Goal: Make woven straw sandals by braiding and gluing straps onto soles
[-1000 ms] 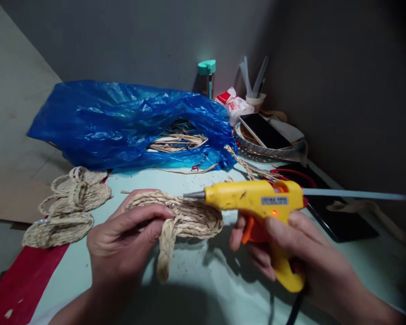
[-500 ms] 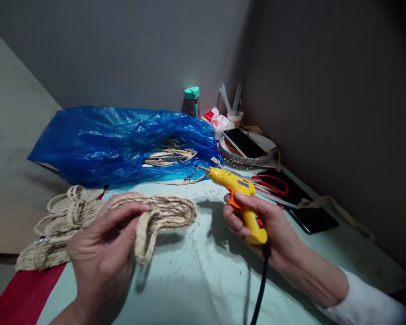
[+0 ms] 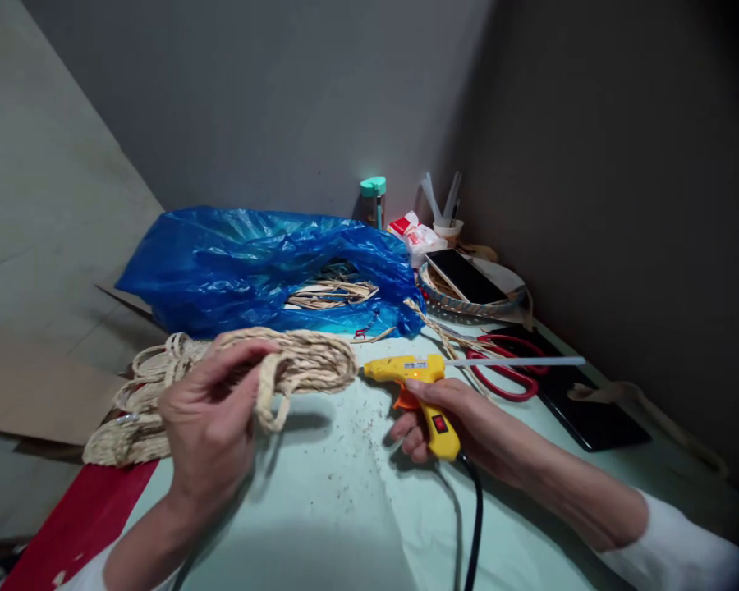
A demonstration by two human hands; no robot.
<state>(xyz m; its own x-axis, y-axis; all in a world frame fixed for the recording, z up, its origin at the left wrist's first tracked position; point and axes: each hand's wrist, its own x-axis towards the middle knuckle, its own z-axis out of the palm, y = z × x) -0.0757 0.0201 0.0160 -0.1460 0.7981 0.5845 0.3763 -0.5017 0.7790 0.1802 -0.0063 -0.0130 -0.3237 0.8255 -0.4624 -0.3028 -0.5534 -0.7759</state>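
Note:
My left hand [image 3: 213, 423] pinches a flat oval coil of braided straw cord [image 3: 317, 361], with a short loop of the cord hanging down in front of its near end. My right hand [image 3: 437, 410] grips a yellow hot glue gun [image 3: 406, 369] by its handle, with fingers near the orange trigger. The nozzle points left, close to the coil's far rounded end; I cannot tell whether it touches. A pale glue stick [image 3: 517, 361] juts from the gun's back, and a black power cord [image 3: 475, 517] hangs from the handle.
More braided straw pieces [image 3: 129, 439] lie left on red cloth. Behind is a blue plastic bag [image 3: 246, 263] holding straw. At right are red-handled scissors [image 3: 505, 390], a black phone-like slab [image 3: 597, 410] and a round basket [image 3: 468, 310] with a phone [image 3: 465, 275] on it.
The glue gun has swung from pointing up and left to nearly level, and its nozzle is now near the coil's end. The view has shifted, and my left hand still holds the coil.

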